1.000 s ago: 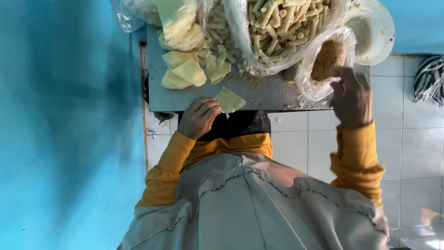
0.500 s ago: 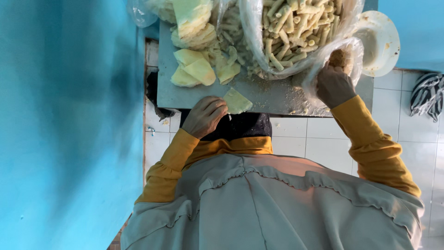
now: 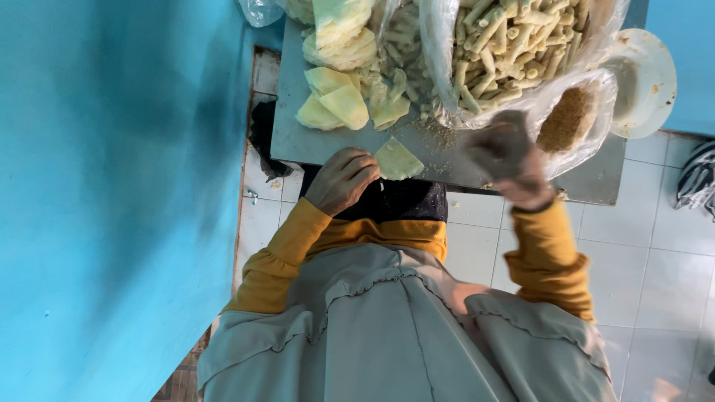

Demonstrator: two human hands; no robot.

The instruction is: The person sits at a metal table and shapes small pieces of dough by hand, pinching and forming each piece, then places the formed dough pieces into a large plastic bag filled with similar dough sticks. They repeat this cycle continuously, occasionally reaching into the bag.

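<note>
My left hand (image 3: 342,179) rests at the near edge of a grey metal table (image 3: 313,145) and pinches the edge of a thin pale yellow sheet (image 3: 398,158) lying flat there. Blurred by motion, my right hand (image 3: 506,152) hovers over the table, just left of a clear bag of brown crumbs (image 3: 570,119). Its fingers look curled, and whether they hold anything cannot be made out. More pale yellow sheets (image 3: 335,108) lie folded in a loose pile behind my left hand.
A big clear bag of pale rolled sticks (image 3: 506,52) fills the table's far side. A white plate (image 3: 648,82) sits at the right corner. A blue wall (image 3: 112,186) runs close along the left. White floor tiles (image 3: 655,246) show on the right, with a striped cloth (image 3: 696,179).
My right hand has come away from the crumb bag, moving left and toward me. My left hand has kept its place on the sheet.
</note>
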